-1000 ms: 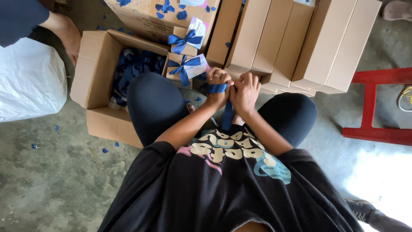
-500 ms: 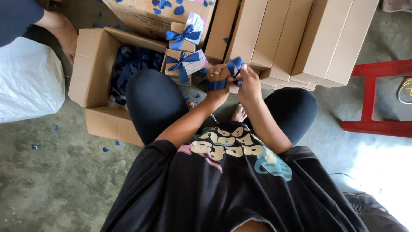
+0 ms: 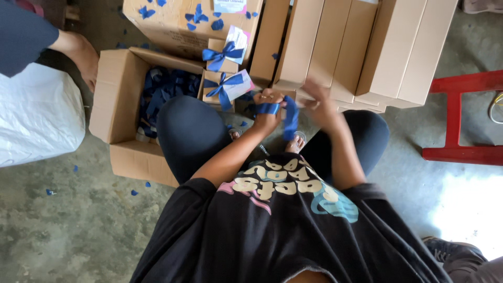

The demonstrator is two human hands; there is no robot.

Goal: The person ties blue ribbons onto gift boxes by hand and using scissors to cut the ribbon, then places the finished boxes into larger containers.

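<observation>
I sit on the floor with both hands raised between my knees. My left hand (image 3: 267, 109) is closed around a blue ribbon (image 3: 290, 118), which wraps its fingers and hangs in a loop. My right hand (image 3: 320, 99) is blurred and grips the other end of the same ribbon. Just beyond my left hand lie two small brown gift boxes, one (image 3: 224, 88) near and one (image 3: 222, 55) further back, each tied with a blue bow and carrying a white card.
An open cardboard carton (image 3: 112, 99) at my left knee holds many blue ribbon pieces. Tall closed cartons (image 3: 361, 47) stand ahead. A red stool (image 3: 461, 120) is at the right, a white sack (image 3: 36, 120) at the left. Another person's arm (image 3: 73, 50) reaches in top left.
My right hand has moved out to the right, pulling the ribbon into a longer loop. My left hand stays in place with ribbon around it.
</observation>
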